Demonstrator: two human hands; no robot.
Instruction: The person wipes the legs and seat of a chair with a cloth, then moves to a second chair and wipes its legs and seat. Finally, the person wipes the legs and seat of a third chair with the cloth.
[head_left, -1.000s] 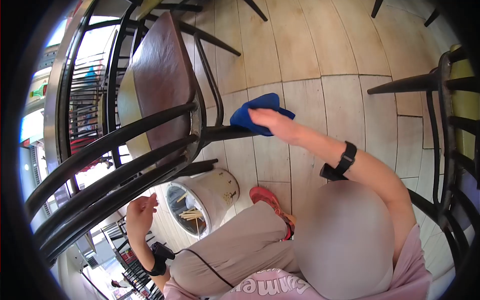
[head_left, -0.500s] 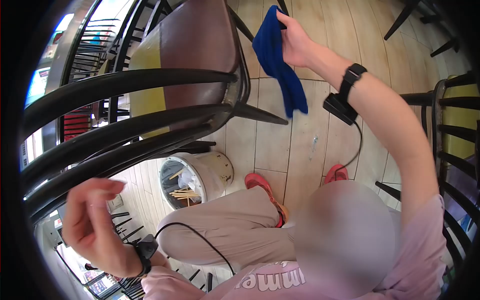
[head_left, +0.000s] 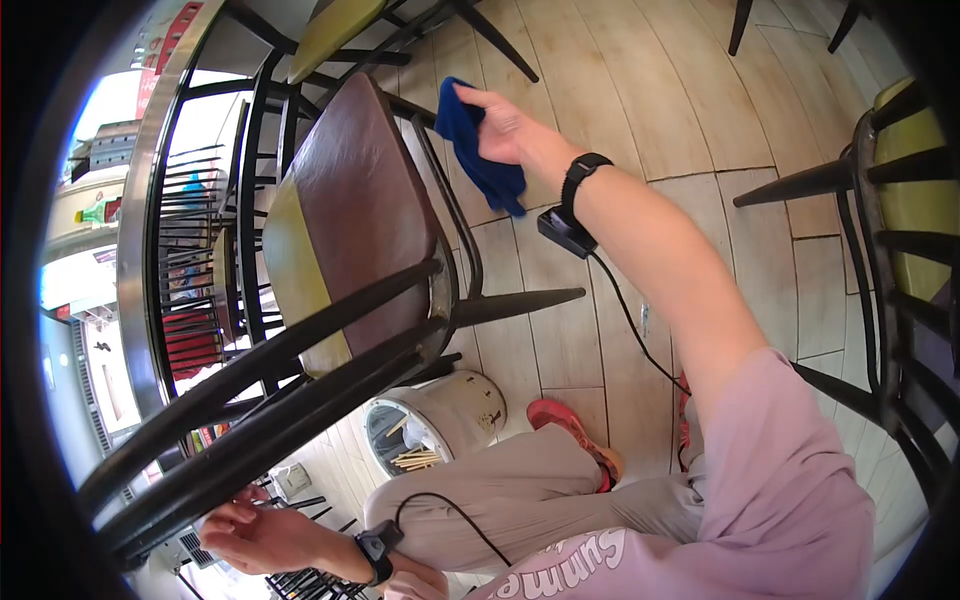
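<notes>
A dark blue cloth [head_left: 480, 160] hangs from my right hand [head_left: 500, 130], its lower end dangling over the wooden floor. That hand is beside the legs of a chair with a brown and yellow seat [head_left: 360, 190]. Low on the left, my left hand [head_left: 250, 535] is right beneath the chair's black backrest bar [head_left: 270, 430]. Its fingers are curled and partly hidden by the bar, so whether they grip it cannot be made out.
A white bin [head_left: 465, 410] holding wooden sticks stands below the chair. Another chair [head_left: 915, 220] is at the right edge. Further chairs and a long table edge [head_left: 140, 250] are at the left. Black cables run from both wrist devices.
My right hand has moved left and down with the blue cloth, closer to the chair. My left hand has moved down and right, under the backrest bar. The view has shifted.
</notes>
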